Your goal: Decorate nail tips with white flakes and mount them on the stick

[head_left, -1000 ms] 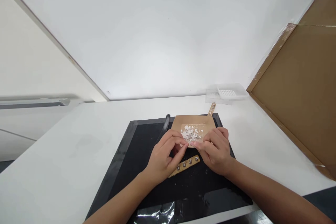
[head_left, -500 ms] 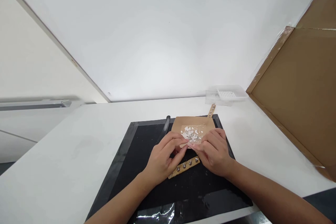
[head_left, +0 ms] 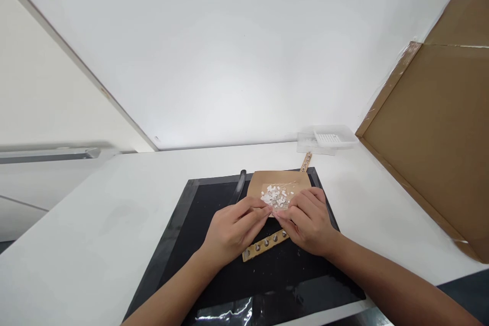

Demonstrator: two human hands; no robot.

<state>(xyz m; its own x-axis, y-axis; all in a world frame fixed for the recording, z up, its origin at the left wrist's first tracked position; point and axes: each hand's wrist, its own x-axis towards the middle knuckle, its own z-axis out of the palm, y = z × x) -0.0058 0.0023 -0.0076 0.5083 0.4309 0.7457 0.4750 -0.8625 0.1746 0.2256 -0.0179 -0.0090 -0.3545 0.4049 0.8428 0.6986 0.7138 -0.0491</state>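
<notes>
My left hand (head_left: 231,230) and my right hand (head_left: 307,221) meet fingertip to fingertip over a black mat (head_left: 183,224). Both pinch something tiny at the near edge of a brown card (head_left: 263,181) that carries a heap of small white pieces (head_left: 275,195). What sits between the fingertips is too small to make out. A brown strip (head_left: 263,245) studded with several metal screws lies on the mat just under the hands.
A black tool handle (head_left: 239,187) lies left of the card. Behind it, a second brown strip (head_left: 306,161) points toward clear plastic trays (head_left: 328,138) by the wall. A large cardboard sheet (head_left: 431,137) leans at the right. The white table (head_left: 114,198) surrounds the mat.
Both hands have slid slightly left and toward me along the card's near edge, with the fingertips still pressed together. The view shifted a little.
</notes>
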